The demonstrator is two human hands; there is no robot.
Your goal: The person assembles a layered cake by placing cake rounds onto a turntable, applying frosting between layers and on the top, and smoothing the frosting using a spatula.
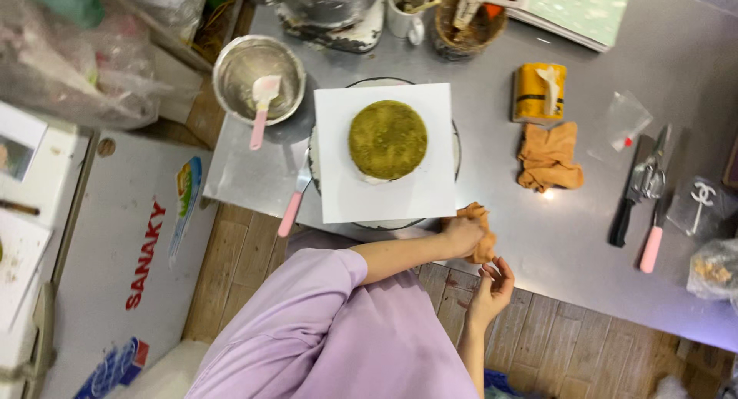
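Steel table point(584, 237) over wood floor point(538, 345), left hand point(463, 234) gripping orange cloth point(483, 241), right hand point(492, 287) loose, unclenched

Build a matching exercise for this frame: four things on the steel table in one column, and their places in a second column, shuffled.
Things:
1. green cake
2. pink-handled spatula
3. orange cloth
4. black-handled knife

Places:
A. in the metal bowl
B. on the table beside the scissors
C. on the white square board
D. in the left hand

Pairs: 1-C, 2-A, 3-D, 4-B
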